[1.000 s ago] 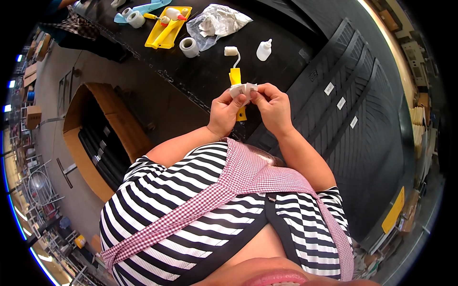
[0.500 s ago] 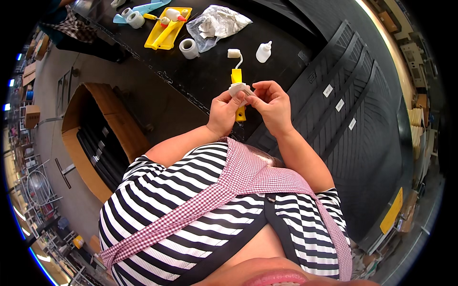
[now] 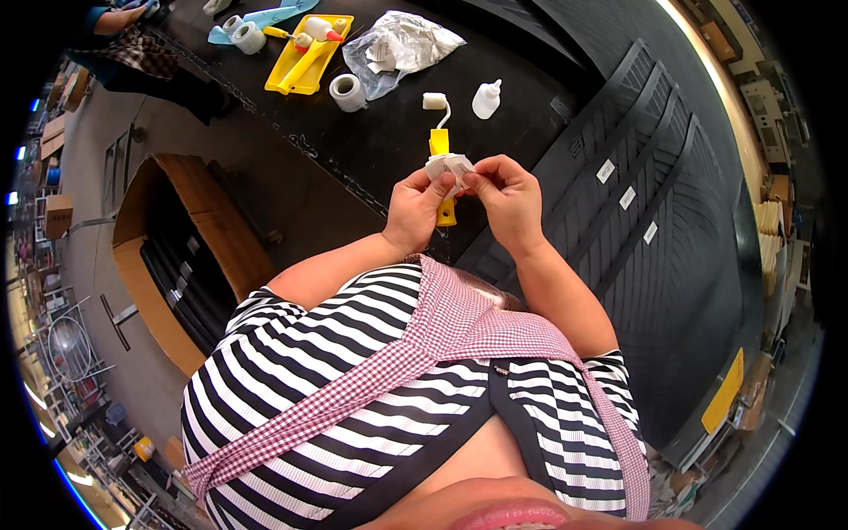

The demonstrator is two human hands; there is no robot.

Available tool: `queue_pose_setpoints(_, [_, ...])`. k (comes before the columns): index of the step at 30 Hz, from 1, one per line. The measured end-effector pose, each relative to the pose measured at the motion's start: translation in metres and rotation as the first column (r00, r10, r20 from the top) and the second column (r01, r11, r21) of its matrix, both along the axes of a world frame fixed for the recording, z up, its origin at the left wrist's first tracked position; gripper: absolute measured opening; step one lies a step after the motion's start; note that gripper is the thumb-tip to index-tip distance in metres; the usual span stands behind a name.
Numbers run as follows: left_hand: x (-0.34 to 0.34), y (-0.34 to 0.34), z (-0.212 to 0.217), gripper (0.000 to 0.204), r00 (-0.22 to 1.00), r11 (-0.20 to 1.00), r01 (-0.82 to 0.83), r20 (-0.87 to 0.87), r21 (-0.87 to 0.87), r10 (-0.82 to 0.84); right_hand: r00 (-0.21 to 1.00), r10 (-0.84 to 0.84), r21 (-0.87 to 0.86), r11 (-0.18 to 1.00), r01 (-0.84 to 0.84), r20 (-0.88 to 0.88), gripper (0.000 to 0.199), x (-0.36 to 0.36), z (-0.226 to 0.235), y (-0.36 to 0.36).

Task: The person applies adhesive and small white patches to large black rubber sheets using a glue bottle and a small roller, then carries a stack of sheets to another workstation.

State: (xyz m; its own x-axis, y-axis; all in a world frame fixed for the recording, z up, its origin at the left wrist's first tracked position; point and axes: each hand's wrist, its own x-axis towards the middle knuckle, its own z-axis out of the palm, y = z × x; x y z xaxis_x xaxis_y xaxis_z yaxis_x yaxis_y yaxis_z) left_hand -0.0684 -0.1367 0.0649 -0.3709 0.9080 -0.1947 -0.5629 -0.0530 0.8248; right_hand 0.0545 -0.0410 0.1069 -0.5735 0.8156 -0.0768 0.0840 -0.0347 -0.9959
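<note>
My left hand (image 3: 412,212) is closed around a small stack of white paper labels (image 3: 447,168), thumb on top. At the stack's right edge my right hand (image 3: 511,201) pinches a label between thumb and fingers. Beneath both hands a small paint roller (image 3: 439,141) with a yellow handle lies on the black table, its middle hidden by the labels and fingers. Beyond it stands a white squeeze bottle (image 3: 486,100). To the right, long black strips (image 3: 609,221) lie side by side, with a white label (image 3: 605,170) on each of three.
Farther off are a yellow paint tray (image 3: 309,66) with tools and a red-tipped bottle, a tape roll (image 3: 347,93) and a crumpled plastic bag (image 3: 406,49). An open cardboard box (image 3: 141,274) of black pieces stands at left. Another person (image 3: 141,62) is at the far left.
The labels have tilted and fanned a little between my hands, showing more of their faces. At the far left, the other person's arm has come further into view.
</note>
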Motion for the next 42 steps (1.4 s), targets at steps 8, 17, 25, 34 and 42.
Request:
queue_pose_setpoints(8, [0.000, 0.003, -0.002, 0.043, 1.000, 1.000, -0.008, 0.008, -0.007, 0.009, 0.999, -0.040, -0.057, 0.998, 0.041, 0.010, 0.013, -0.002, -0.007, 0.000])
queue_pose_setpoints(17, [-0.002, 0.010, -0.002, 0.036, 0.999, 0.998, 0.012, -0.041, -0.059, -0.015, 0.989, -0.145, -0.208, 0.968, 0.138, -0.018, 0.012, 0.008, -0.004, 0.012])
queue_pose_setpoints(25, [-0.024, 0.001, -0.048, 0.028, 0.922, 1.000, -0.020, -0.386, 0.022, 0.027, 0.889, -0.449, -0.255, 0.853, 0.456, 0.088, 0.007, 0.130, -0.047, 0.078])
queue_pose_setpoints(34, [-0.029, 0.017, -0.063, 0.018, 0.764, 0.996, 0.028, -0.644, 0.082, 0.032, 0.906, -0.261, 0.354, 0.925, 0.136, 0.333, 0.016, 0.149, -0.060, 0.144])
queue_pose_setpoints(42, [-0.027, 0.020, -0.063, 0.015, 0.686, 0.998, 0.013, -0.726, 0.065, 0.038, 0.817, -0.398, 0.616, 0.785, 0.067, 0.418, 0.006, 0.131, -0.077, 0.179])
